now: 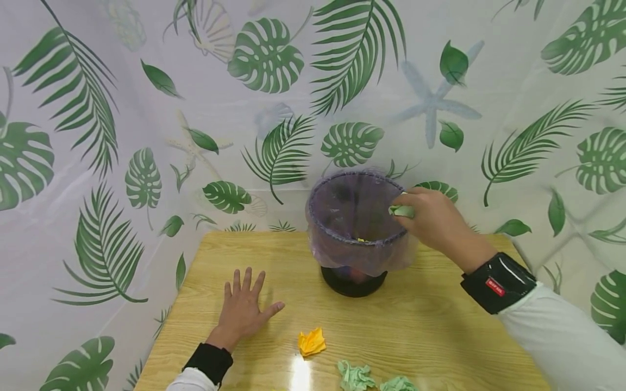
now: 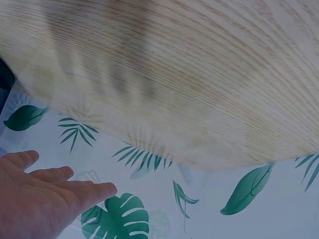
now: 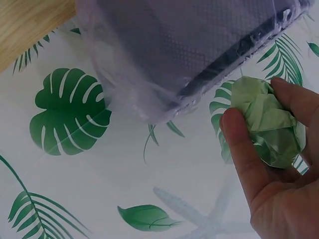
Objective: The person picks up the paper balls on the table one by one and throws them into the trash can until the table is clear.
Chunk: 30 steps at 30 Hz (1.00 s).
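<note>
My right hand grips a crumpled ball of light green paper at the right rim of a round, dark mesh waste bin. A thin purple plastic bag lines the bin and folds out over its rim. Inside the bin a small yellow scrap shows. My left hand, fingers straight and spread, is palm down over the left part of the table. To its right lies a crumpled orange paper.
Two crumpled green papers lie at the near edge of the view on the wooden table. A leaf-patterned white sheet stands behind the table and along its sides, close behind the bin.
</note>
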Available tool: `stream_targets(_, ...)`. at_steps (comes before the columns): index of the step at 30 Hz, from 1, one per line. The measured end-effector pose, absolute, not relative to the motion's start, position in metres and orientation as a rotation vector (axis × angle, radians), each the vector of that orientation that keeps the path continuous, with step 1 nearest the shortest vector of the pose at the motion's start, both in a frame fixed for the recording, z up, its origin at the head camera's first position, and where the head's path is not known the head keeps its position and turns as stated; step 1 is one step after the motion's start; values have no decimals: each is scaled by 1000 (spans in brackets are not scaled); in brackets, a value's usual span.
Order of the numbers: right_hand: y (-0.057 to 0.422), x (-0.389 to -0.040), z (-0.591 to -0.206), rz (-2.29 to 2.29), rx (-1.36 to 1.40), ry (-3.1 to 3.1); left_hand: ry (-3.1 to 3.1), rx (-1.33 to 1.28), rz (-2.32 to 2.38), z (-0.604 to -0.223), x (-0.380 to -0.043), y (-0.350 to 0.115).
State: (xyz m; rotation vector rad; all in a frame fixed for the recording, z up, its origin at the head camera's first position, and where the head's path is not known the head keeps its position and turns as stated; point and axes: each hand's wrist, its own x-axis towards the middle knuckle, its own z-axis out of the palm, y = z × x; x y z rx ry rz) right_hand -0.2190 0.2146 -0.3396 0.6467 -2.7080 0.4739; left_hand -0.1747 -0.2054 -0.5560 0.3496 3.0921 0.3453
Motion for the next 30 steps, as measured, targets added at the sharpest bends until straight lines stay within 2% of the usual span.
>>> stream_targets(17,180,-249,-360,407,667,-2818,3099,353,345,-562,-176,-208)
stream_targets(30,173,-248,-362,418,555,-2986,3087,353,346,-559,-177,-205)
